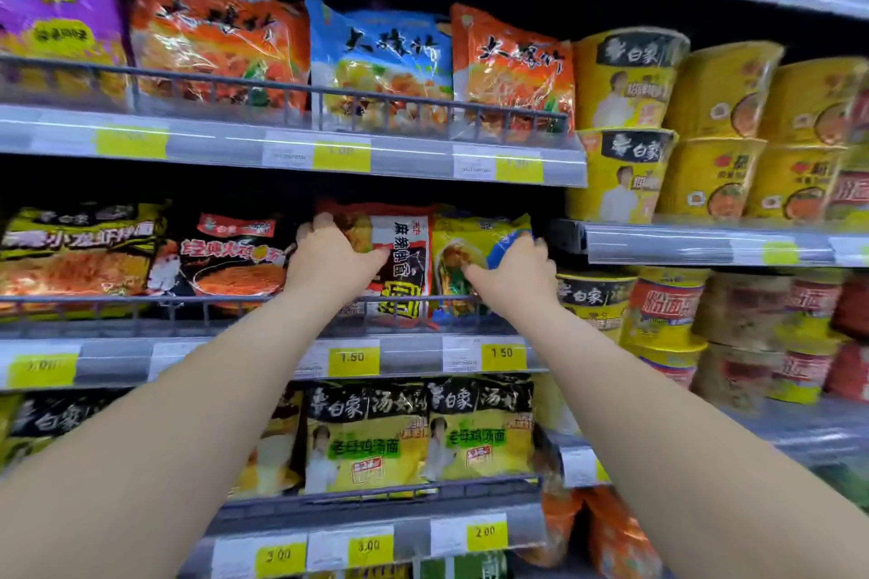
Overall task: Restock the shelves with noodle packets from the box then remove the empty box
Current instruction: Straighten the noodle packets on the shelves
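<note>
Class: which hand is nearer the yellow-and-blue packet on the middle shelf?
Right: the right hand grips the yellow-and-blue packet; the left hand grips the red packet beside it.

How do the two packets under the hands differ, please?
The red packet carries a vertical strip of characters; the yellow packet shows a food picture and a blue corner. The left hand grips the red packet, the right hand the yellow packet. Both stand upright behind the rail.

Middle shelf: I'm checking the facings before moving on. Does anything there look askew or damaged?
Only the yellow packet: its upper corner is crumpled where the right hand grips it. The red packet in the left hand stands straight.
</note>
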A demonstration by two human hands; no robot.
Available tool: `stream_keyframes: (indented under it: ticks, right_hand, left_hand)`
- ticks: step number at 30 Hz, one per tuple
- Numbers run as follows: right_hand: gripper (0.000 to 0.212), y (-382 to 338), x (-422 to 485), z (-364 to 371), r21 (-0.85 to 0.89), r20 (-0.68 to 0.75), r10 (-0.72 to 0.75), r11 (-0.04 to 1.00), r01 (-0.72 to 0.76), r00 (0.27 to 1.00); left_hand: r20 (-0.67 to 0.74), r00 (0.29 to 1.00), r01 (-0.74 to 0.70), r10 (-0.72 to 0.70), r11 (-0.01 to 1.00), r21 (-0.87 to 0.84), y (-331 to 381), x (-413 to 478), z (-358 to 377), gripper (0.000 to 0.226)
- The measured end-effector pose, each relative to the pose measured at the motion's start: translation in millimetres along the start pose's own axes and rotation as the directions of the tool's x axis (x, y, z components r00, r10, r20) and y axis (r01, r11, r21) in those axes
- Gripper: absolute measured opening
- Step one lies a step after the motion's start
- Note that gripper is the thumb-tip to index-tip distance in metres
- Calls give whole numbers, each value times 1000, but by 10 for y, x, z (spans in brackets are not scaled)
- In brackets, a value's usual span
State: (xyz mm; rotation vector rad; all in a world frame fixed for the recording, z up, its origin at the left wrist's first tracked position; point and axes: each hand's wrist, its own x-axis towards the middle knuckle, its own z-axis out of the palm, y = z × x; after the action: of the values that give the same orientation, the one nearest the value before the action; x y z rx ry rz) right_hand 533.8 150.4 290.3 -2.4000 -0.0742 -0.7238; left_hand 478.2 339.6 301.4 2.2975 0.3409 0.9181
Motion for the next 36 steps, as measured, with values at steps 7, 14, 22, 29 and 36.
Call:
stream_keyframes:
  ticks: [7,14,22,29,36]
  right_hand:
    - [108,26,-30,-50,334,-64,102,940,-75,993]
    - [95,72,-198,-219,534,-82,68,845,-14,994]
    - [63,95,-447,-292,345,-245,-74,925,159,967]
    - [44,152,-566,-450,80,-491,-233,947,310,839]
    - [44,186,-507,-525,-76,-664,-339,918,390,667]
  left_hand:
    - [-101,995,3,-19,988,-151,43,-111,-156,97]
    - [-229,962,-184,150,974,-135,76,-478,-342,101]
    - [-309,679,-369,666,674,640,-25,-602,-390,62]
    - [-189,743,-400,642,652,644,-7,-644,-381,30]
    - [-424,844,-310,327,944,112,-135,-585,-435,20]
